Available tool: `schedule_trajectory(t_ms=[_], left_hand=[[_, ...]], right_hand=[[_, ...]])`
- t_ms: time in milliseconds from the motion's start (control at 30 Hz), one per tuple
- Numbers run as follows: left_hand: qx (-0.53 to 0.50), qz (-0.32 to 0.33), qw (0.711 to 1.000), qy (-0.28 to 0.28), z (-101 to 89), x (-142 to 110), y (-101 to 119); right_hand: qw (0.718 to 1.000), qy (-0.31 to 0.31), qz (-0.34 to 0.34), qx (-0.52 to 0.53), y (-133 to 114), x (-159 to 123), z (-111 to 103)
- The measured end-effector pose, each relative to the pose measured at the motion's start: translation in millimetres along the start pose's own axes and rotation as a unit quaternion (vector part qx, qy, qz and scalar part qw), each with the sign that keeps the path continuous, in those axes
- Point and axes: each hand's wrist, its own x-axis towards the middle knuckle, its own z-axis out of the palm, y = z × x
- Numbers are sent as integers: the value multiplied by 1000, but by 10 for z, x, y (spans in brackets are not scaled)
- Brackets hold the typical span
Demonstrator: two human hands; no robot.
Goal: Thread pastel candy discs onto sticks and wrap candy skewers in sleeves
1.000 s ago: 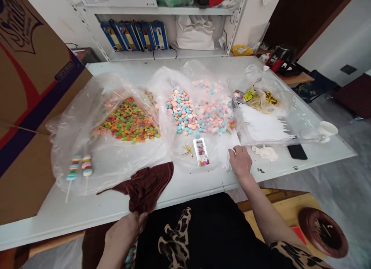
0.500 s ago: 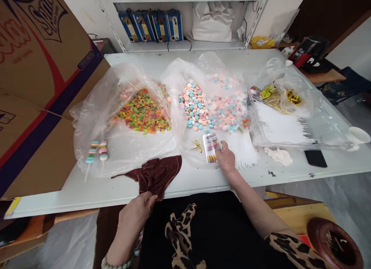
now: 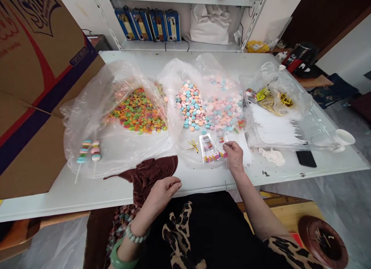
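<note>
My right hand [image 3: 235,156] pinches a small clear printed packaging bag [image 3: 220,136] at its edge. More printed packaging bags [image 3: 208,146] lie flat just to its left, partly overlapped. Over the table's front edge hovers my left hand [image 3: 164,192], fingers curved, with a gap between thumb and forefinger and nothing visible in them. A brown cloth [image 3: 146,175] lies beside and partly behind that hand. Gold twist ties [image 3: 193,146] rest left of the bags, and white paper sticks [image 3: 247,155] show behind my right hand.
Large plastic bags hold ring candies [image 3: 139,112] and pastel button candies [image 3: 189,107]. Two candy skewers [image 3: 95,150] lie at left near a tall carton [image 3: 26,145]. At right are a clear tray [image 3: 307,143], a white cup [image 3: 344,138], crumpled tissue [image 3: 271,156] and a black phone-like slab [image 3: 306,159].
My right hand moved left from the white sticks to the printed bags and now lifts one up and right. My left hand let go of the cloth and moved right.
</note>
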Motion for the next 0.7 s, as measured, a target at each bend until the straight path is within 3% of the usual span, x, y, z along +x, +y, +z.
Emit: schedule_trajectory(t_ms=[67,167,233,300,433,600,700], left_hand=[[-130,-10,991,5,105,81,75],[-337,-33,941,5,236,149,199],[-447,-22,894,4,268,180,225],[-523,-21,849,73,235,205,167],[-620,-49,754,214,5,169,-131],[-675,-37,659,330,-495,-75,-642],[-679,-19,618,395,-806,-274,-974]], right_hand=[[989,-96,67,85,-134,-139,117],[952,-259,121,108,-296,-492,438],[934,-328,114,82,-351,-739,683],[925,-367,89,51,-366,-925,929],[901,-432,32,-25,-365,-1099,1422],[825,-545,-83,-127,-498,-1186,2066],[791,-561,-165,-182,-642,-1301,2607]])
